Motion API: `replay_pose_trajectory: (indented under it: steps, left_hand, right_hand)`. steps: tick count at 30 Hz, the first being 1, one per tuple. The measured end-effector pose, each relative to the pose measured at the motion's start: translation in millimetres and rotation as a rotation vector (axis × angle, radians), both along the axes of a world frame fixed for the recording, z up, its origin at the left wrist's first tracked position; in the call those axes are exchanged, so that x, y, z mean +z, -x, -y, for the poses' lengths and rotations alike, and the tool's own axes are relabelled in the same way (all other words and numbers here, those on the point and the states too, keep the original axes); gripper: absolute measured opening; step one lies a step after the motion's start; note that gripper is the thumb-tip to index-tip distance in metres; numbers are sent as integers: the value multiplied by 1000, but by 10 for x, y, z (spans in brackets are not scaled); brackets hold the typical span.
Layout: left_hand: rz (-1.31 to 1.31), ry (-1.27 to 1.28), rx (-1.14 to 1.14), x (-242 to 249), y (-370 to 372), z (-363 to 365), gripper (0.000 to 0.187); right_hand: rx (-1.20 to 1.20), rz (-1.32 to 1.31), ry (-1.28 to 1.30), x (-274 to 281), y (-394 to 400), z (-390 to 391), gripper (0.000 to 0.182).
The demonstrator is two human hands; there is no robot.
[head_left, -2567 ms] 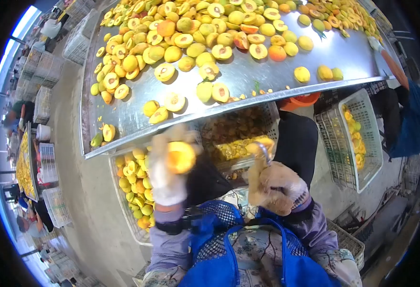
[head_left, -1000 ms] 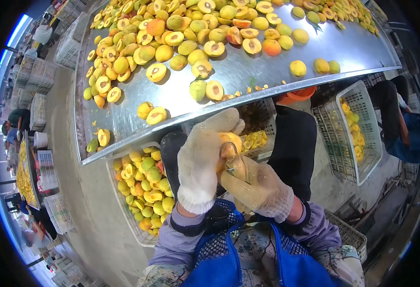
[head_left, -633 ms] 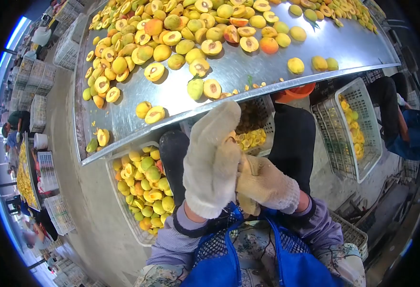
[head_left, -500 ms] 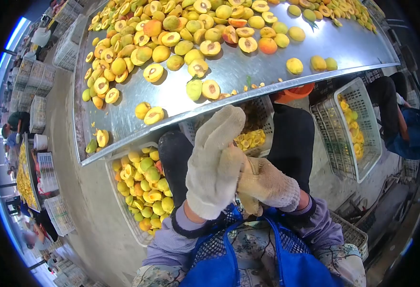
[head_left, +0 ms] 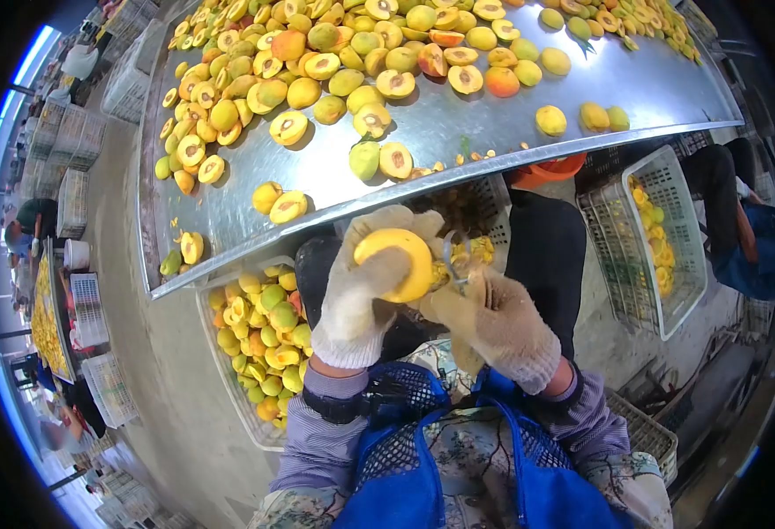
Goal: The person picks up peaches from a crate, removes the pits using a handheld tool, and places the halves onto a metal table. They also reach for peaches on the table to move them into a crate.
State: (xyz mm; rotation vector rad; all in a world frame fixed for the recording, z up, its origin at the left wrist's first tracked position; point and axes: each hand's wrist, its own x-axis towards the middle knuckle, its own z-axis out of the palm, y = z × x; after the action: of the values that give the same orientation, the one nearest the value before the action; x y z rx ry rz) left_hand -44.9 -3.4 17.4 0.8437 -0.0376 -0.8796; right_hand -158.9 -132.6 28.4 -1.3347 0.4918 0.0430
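My left hand (head_left: 350, 304), in a pale knitted glove, is closed around a yellow peach (head_left: 416, 264), with the thumb across its face. Close by on the right, my gloved right hand (head_left: 504, 331) grips a small metal loop tool (head_left: 467, 251); its ring stands up above the fingers, apart from the fruit. Whether the peach is whole or a half is hard to tell, as the glove covers part of it. Both hands are above my lap, just before the metal table (head_left: 493, 181), where many whole and halved peaches (head_left: 288, 128) lie, some with pits showing.
A crate of peaches (head_left: 264, 339) stands on the floor at my left. Between my knees is another crate (head_left: 498, 198) with yellow pieces. To the right, a tilted crate (head_left: 625, 264) stands near a seated person (head_left: 722, 194). An orange container (head_left: 546, 170) sits under the table edge.
My hands, pressed together before, have come apart. The left has turned, bringing the yellow peach into view. The loop tool now shows in my right hand.
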Motion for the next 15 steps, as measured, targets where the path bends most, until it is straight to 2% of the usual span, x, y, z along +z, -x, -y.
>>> replay_pose_trajectory:
  steps: [2,3,4,5,6,8,9,11,15]
  left_hand:
    - [33,-24,63,36,25,41,59]
    - [62,-49,121,50,47,70,63]
    - [117,-27,130,6,59,75,62]
    - [115,-28,130,4,75,92,62]
    - [79,2,176,10,93,111,61]
    - [40,30,223,24,115,112,61]
    - [51,47,206,35,121,110,61]
    - [59,62,189,56,143,107,60]
    - [222,41,209,50,203,135,63]
  right_hand:
    - [178,231,409,-92,61,-37,15]
    - [178,229,409,-61,59,-47,15]
    - [203,135,302,-2,50,-64,17]
    - [227,42,194,29,46,-75,21]
    - [227,40,194,-18,55,-79,21]
    - [245,210,329,-151,82,-84,26]
    - [245,208,328,-130,72,-87,26]
    - [269,211,510,-70,46,-104,31]
    - [301,228,614,-152,54,-106,30]
